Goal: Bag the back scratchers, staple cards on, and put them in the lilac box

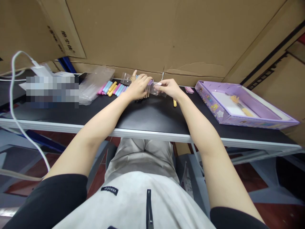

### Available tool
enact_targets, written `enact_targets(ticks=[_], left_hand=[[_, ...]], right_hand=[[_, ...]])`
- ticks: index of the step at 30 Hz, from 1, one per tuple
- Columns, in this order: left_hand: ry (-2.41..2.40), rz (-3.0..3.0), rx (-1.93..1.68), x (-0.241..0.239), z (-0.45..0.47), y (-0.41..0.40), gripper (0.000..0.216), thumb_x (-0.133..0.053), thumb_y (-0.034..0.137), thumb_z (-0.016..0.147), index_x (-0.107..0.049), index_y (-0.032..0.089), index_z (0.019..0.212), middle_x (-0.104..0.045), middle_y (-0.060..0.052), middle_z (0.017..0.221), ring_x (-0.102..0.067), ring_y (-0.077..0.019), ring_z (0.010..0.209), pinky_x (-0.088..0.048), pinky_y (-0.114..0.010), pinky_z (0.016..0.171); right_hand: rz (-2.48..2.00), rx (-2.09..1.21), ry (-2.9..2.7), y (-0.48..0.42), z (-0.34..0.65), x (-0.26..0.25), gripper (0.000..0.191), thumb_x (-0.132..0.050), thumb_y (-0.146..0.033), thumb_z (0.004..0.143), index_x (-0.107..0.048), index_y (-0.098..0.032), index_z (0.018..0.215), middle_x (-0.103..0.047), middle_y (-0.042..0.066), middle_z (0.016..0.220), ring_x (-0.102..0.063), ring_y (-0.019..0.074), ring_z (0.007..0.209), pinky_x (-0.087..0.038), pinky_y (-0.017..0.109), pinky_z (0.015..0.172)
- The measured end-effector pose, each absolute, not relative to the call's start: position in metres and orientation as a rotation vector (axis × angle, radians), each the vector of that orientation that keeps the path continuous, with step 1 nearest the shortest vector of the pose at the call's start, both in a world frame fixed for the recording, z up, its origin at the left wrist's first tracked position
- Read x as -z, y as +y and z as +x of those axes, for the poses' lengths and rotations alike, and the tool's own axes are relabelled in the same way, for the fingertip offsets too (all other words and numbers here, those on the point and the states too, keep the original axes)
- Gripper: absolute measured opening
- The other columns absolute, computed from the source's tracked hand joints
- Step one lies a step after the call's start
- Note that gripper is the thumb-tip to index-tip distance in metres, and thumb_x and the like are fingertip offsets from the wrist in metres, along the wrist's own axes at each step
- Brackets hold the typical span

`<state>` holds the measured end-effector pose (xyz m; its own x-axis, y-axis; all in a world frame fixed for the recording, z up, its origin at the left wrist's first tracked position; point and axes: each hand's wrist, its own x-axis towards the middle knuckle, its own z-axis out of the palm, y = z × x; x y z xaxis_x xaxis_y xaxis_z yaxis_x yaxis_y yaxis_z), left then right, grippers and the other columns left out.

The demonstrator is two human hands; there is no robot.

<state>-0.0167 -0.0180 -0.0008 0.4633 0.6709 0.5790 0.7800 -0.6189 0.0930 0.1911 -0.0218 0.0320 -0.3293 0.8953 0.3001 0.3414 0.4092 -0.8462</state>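
Observation:
My left hand (pixel 138 86) is palm down over the black tabletop, its fingers curled at the left end of a clear plastic bag (pixel 155 90). Something purple (pixel 151 82) shows by those fingertips, partly hidden. My right hand (pixel 172 88) pinches the bag's right end between thumb and fingers. Under my left hand, a row of thin dark-tipped sticks (pixel 143 98) peeks out, mostly covered. Left of it lie pink, blue, yellow and purple pen-like sticks (pixel 112 88) side by side. One yellow stick (pixel 174 103) rests below my right wrist.
A stack of clear plastic bags (pixel 95 84) lies left of the coloured sticks. At right stands a purple open box (pixel 224 119) with a yellow-orange item (pixel 240 106) inside. A small pink card (pixel 189 90) lies nearby. A white cable (pixel 11 95) hangs at left; cardboard (pixel 147 35) walls the back.

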Motion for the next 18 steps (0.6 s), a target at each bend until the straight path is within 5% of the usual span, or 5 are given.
enact_targets(ticks=[8, 18], left_hand=[[-1.318, -2.469, 0.923, -0.004, -0.010, -0.021, 0.047, -0.050, 0.019, 0.087, -0.061, 0.022, 0.132, -0.064, -0.014, 0.131, -0.050, -0.0396, 0.134, -0.007, -0.066, 0.127], [-1.284, -2.466, 0.851, -0.002, -0.012, -0.013, 0.035, -0.047, 0.019, 0.091, -0.065, 0.022, 0.121, -0.065, -0.018, 0.119, -0.056, -0.0422, 0.125, -0.038, -0.064, 0.108]], right_hand=[[-1.198, -0.785, -1.855, -0.017, 0.196, -0.033, 0.026, -0.085, -0.037, 0.079, -0.067, -0.019, 0.073, -0.062, 0.001, 0.062, -0.062, 0.0156, 0.065, -0.057, 0.031, 0.072], [-1.253, -0.842, -1.803, -0.012, 0.187, -0.018, 0.034, -0.089, -0.026, 0.071, -0.058, -0.018, 0.061, -0.054, -0.002, 0.054, -0.051, 0.0108, 0.055, -0.047, 0.026, 0.065]])
